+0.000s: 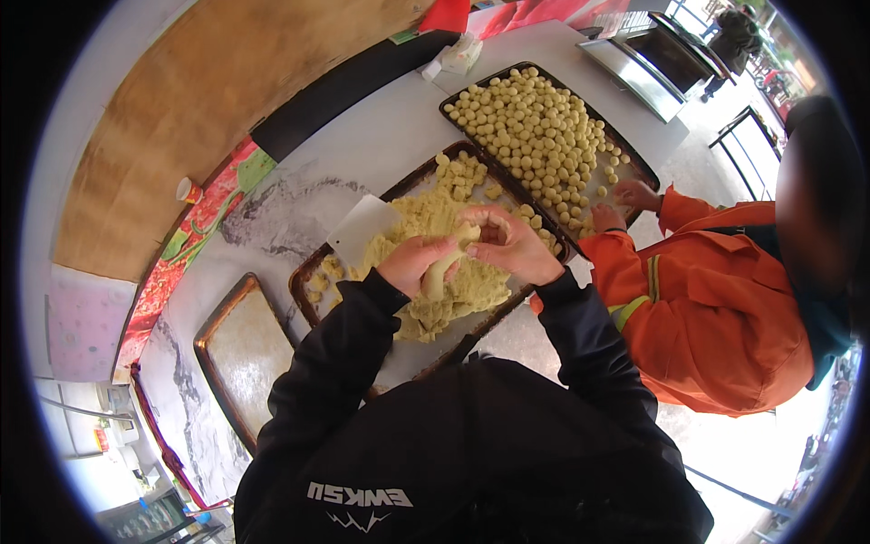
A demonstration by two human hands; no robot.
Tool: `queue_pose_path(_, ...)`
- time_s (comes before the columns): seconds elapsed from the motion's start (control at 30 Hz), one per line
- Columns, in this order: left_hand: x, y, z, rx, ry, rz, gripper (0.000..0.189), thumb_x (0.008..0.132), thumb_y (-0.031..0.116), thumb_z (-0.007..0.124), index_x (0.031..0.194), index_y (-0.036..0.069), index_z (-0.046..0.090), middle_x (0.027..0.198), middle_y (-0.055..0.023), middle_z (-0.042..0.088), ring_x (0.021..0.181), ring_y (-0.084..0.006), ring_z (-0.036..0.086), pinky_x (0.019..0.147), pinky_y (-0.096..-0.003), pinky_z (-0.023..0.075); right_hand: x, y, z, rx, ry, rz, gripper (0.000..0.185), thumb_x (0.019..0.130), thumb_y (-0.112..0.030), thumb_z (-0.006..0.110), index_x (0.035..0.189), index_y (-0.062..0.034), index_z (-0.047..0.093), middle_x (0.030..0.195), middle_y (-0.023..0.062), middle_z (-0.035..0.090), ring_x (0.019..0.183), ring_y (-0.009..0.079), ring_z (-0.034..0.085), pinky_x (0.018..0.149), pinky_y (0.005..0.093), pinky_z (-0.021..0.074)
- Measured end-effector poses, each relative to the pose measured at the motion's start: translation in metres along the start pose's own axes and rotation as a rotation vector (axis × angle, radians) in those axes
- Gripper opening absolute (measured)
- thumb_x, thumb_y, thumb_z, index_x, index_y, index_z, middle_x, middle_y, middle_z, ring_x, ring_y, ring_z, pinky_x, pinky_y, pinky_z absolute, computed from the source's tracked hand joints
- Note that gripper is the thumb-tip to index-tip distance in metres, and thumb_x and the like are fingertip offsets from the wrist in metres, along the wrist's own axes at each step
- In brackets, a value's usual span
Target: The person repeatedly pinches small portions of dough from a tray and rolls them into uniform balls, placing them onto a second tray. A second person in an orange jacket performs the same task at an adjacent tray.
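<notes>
My left hand (416, 262) is closed around a short roll of pale yellow dough (435, 281), whose lower end pokes out below the fingers. At the roll's upper end, my right hand (513, 246) pinches the dough between thumb and fingers. Both hands are above a large crumbly mass of yellow dough (469, 299) in a dark-rimmed baking tray (296, 285). A pale flat dough scraper (363, 228) leans over the tray's left side. Small torn dough lumps (462, 173) lie at the far end, with several more (319, 282) at the near left.
Beyond stands a second baking tray (646, 175) full of small dough balls (537, 129). A co-worker in an orange jacket (707, 319) reaches into it from the right. At left lies a bare baking tray (255, 347). A paper cup (189, 191) and tissue pack (462, 54) sit farther back.
</notes>
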State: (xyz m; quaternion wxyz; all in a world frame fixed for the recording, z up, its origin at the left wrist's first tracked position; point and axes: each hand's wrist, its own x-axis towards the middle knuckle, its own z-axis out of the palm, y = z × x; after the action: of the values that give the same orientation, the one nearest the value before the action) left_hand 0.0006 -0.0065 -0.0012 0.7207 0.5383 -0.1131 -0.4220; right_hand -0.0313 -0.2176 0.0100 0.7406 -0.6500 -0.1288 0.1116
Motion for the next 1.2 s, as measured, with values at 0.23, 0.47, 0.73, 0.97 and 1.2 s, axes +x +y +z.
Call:
queue_pose_path(0.23,-0.005,0.002,0.008,-0.128,0.094,-0.105,0.025,0.094,0.026,0.056,0.087,0.002,0.061,0.07,-0.0024,0.053,0.062,-0.0117,0.05,0.06,-0.0267,0.0412,-0.003,-0.005,0.004,-0.206,-0.075,0.032,0.031,0.082,-0.004,0.063,0.112,-0.0007,0.056,0.1,0.0038,0.057,0.092,0.0108,0.055,0.082,0.0263,0.0464)
queue_pose_path(0.47,-0.006,0.006,0.003,-0.074,0.106,0.005,0.023,0.094,0.023,0.053,0.089,0.002,0.06,0.073,-0.0029,0.056,0.066,-0.0113,0.052,0.061,-0.0268,0.0415,-0.005,0.007,-0.007,0.197,0.037,0.178,0.022,0.083,-0.004,0.065,0.103,-0.0038,0.055,0.095,0.0011,0.056,0.08,0.0057,0.055,0.067,0.0219,0.0471)
queue_pose_path(0.73,-0.005,0.004,0.009,-0.224,-0.029,0.006,0.034,0.094,0.016,0.05,0.123,-0.001,0.053,0.087,-0.0042,0.057,0.075,-0.012,0.053,0.067,-0.0264,0.0445,-0.003,0.007,0.007,-0.042,-0.011,0.044,0.024,0.082,-0.01,0.069,0.101,-0.0016,0.056,0.091,0.0025,0.057,0.082,0.0083,0.054,0.072,0.0236,0.0464)
queue_pose_path(0.97,-0.006,0.005,-0.003,-0.359,0.054,0.059,0.054,0.094,0.017,0.052,0.14,-0.001,0.031,0.113,-0.0102,0.056,0.092,-0.0184,0.056,0.082,-0.0305,0.046,-0.002,0.013,-0.004,0.027,0.089,0.179,0.021,0.088,-0.016,0.065,0.102,-0.0028,0.057,0.086,-0.001,0.056,0.068,0.0049,0.052,0.062,0.0204,0.0443)
queue_pose_path(1.2,-0.003,0.001,0.001,-0.256,-0.019,0.09,0.048,0.093,0.013,0.054,0.134,-0.002,0.035,0.12,-0.0122,0.053,0.101,-0.0198,0.057,0.088,-0.0322,0.0475,-0.001,0.006,0.007,0.057,-0.063,0.133,0.029,0.089,-0.019,0.064,0.108,0.0022,0.057,0.098,0.0057,0.059,0.079,0.0102,0.06,0.068,0.0225,0.047)
